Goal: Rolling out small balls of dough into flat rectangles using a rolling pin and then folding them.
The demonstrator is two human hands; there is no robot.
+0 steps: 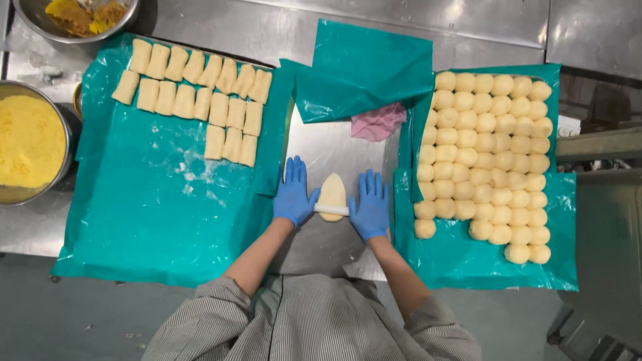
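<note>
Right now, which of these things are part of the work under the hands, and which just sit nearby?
In use: left hand, right hand, rolling pin, flattened dough, dough balls, folded dough pieces.
Nearby: pink cloth, bowl of yellow crumbs, bowl of spices.

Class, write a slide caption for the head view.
Gloved hands, left and right, press a rolling pin over flattened dough.

No packages, labels, signs or screens are seen anywhere in the head view. The dim strip along the right edge is too dark to be judged; nothing of that kind can be made out there.
</note>
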